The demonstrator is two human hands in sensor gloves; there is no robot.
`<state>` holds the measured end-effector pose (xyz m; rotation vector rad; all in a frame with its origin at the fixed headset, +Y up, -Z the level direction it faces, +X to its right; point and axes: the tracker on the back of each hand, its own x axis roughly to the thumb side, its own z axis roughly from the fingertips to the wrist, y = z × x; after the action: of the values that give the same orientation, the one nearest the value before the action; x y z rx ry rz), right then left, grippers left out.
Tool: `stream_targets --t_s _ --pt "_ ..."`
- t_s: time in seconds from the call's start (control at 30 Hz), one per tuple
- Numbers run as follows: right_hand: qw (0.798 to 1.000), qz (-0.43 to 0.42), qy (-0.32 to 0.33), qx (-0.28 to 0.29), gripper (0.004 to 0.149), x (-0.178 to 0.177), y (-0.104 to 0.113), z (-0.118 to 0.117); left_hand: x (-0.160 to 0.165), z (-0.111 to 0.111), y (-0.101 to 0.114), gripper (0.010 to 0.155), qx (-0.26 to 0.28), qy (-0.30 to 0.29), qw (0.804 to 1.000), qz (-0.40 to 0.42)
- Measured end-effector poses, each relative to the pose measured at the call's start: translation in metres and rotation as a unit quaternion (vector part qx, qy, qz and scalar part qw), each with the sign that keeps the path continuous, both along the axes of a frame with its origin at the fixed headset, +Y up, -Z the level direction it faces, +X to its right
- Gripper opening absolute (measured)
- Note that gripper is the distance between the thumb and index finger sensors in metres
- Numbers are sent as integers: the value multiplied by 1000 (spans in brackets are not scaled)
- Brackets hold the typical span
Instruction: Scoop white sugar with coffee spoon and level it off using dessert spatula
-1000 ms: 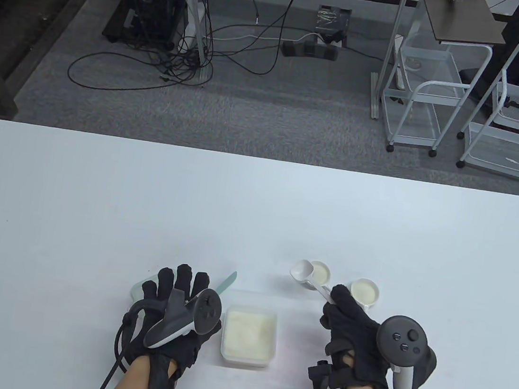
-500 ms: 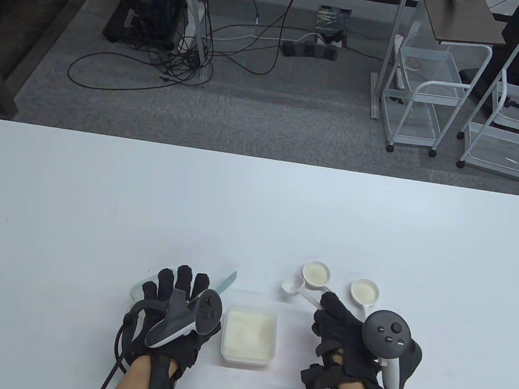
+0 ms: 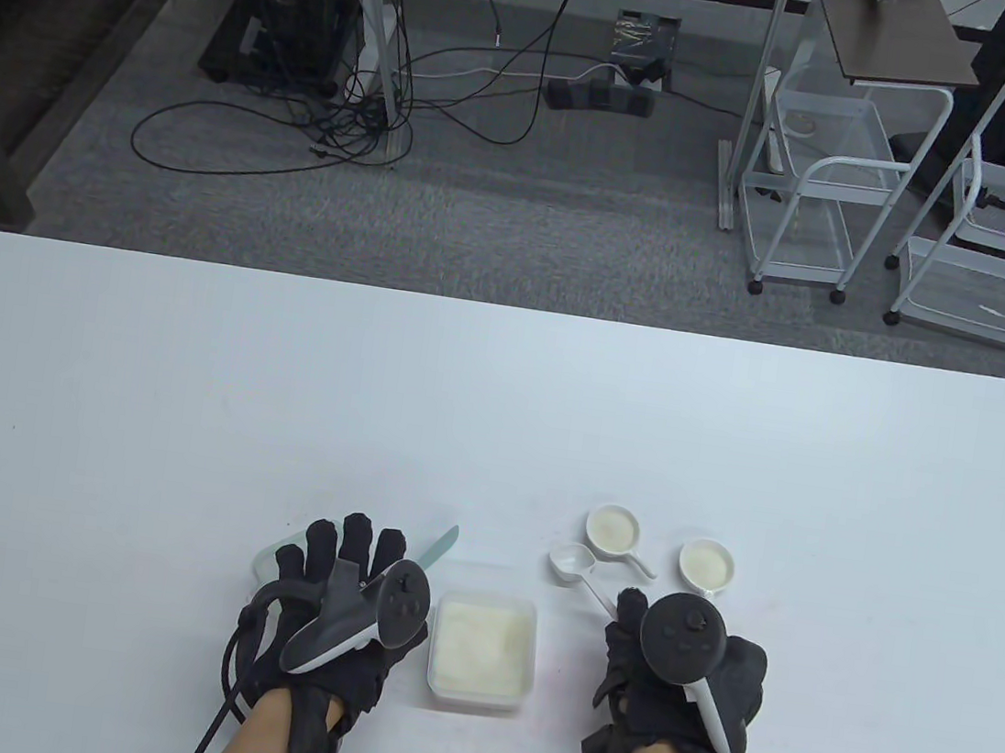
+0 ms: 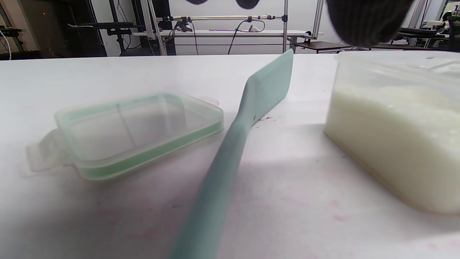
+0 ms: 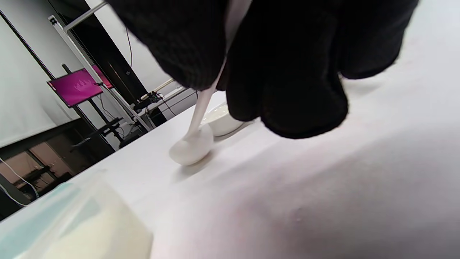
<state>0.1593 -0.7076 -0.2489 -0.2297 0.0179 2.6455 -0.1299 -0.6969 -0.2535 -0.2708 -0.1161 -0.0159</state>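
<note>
My right hand (image 3: 633, 616) grips the handle of an empty white coffee spoon (image 3: 571, 559). The spoon's bowl sits low, at or just above the table, in the right wrist view (image 5: 192, 147). An open clear container of white sugar (image 3: 484, 642) stands between my hands. A pale green dessert spatula (image 4: 251, 100) lies on the table left of the container, its tip showing past my left hand (image 3: 444, 543). My left hand (image 3: 345, 550) is spread flat over the spatula's handle and does not grip it.
Two white spoons filled with sugar (image 3: 612, 528) (image 3: 706, 565) lie on the table beyond my right hand. The container's clear lid with a green seal (image 4: 136, 126) lies under my left hand, beside the spatula. The table (image 3: 500, 395) stretches far beyond.
My right hand has drawn the spoon back toward me and to the left, lowering it away from the filled spoons, and has turned over. My left hand has not moved.
</note>
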Motion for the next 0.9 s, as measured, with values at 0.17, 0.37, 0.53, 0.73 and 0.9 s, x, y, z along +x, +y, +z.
stream_targets --t_s 0.17,0.37,0.53,0.73,0.9 --pt "996 90 -4 -3 44 -11 -2 2 0 0 0 97 0 0 1000 0" --pt "983 177 -8 -40 47 -23 -9 2 0 0 -1 97 -1 0 1000 -2" --pt "978 196 -11 -74 45 -22 -19 0 0 0 -1 96 -2 0 1000 -3" --pt "971 222 -13 -92 44 -26 -25 -1 0 -1 -1 97 -3 0 1000 -4" --pt "962 243 -5 -121 44 -29 -32 -2 0 -1 -1 97 -4 0 1000 -6"
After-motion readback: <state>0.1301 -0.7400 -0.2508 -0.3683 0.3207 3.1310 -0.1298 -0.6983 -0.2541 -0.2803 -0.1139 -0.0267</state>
